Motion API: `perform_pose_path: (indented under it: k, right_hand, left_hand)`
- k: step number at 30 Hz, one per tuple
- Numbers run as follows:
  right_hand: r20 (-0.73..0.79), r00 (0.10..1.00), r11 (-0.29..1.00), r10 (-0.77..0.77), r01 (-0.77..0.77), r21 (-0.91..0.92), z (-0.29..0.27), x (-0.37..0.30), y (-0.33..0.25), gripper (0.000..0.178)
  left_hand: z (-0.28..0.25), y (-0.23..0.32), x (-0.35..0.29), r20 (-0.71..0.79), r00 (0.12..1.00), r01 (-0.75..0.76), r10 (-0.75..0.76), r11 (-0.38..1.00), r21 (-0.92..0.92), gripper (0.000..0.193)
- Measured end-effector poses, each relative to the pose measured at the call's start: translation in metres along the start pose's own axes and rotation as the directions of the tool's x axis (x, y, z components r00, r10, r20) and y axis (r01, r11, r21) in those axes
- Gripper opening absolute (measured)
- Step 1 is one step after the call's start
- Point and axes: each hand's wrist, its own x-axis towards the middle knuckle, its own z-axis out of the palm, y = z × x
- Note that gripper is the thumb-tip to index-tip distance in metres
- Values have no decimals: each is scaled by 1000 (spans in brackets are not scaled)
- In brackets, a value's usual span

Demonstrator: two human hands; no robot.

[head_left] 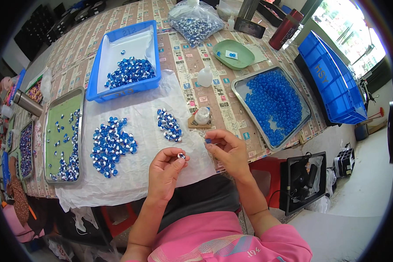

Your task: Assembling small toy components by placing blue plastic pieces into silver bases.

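Note:
My left hand (pixel 165 171) pinches a small white-and-dark piece (pixel 181 155) between thumb and fingertips, above the near edge of the white sheet (pixel 153 192). Just to its right, my right hand (pixel 228 153) grips a small blue bead (pixel 208 140) at its fingertips. The hands are apart. On the sheet lie a large pile of blue-and-white pieces (pixel 112 146) and a smaller pile of similar pieces (pixel 169 125). A small clear jar (pixel 202 115) stands on a wooden block (pixel 199 125) just beyond my hands. Loose blue beads (pixel 275 105) fill much of a metal tray (pixel 304 117) on the right.
A blue bin (pixel 90 89) holds more blue-and-white pieces; a green-lined metal tray (pixel 52 113) stands at left. Farther back are a white bottle (pixel 205 77), a green dish (pixel 244 61), a filled plastic bag (pixel 195 22) and a red flask (pixel 286 29). A blue crate (pixel 332 78) stands right.

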Motion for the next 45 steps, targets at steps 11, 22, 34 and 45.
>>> perform_pose_path:
  k: [11, 22, 34, 45]
  right_hand:
    - [30, 999, 998, 30, -31, 50, 3, -2, 9, 22]
    - [66, 993, 993, 103, -106, 42, -2, 4, -1, 20]
    - [35, 988, 923, -152, 154, -352, 3, 37, -37, 16]
    - [182, 932, 678, -315, 355, -644, 41, 64, -52, 16]
  left_hand:
    - [-9, 3, -4, 24, 1000, -1, 1, 1000, -11, 24]
    - [-4, 7, -10, 53, 990, 135, -128, 981, -139, 27]
    - [-15, 11, -15, 93, 987, 149, -134, 972, -181, 26]
    - [-25, 20, -24, 104, 988, 129, -113, 978, -165, 24]
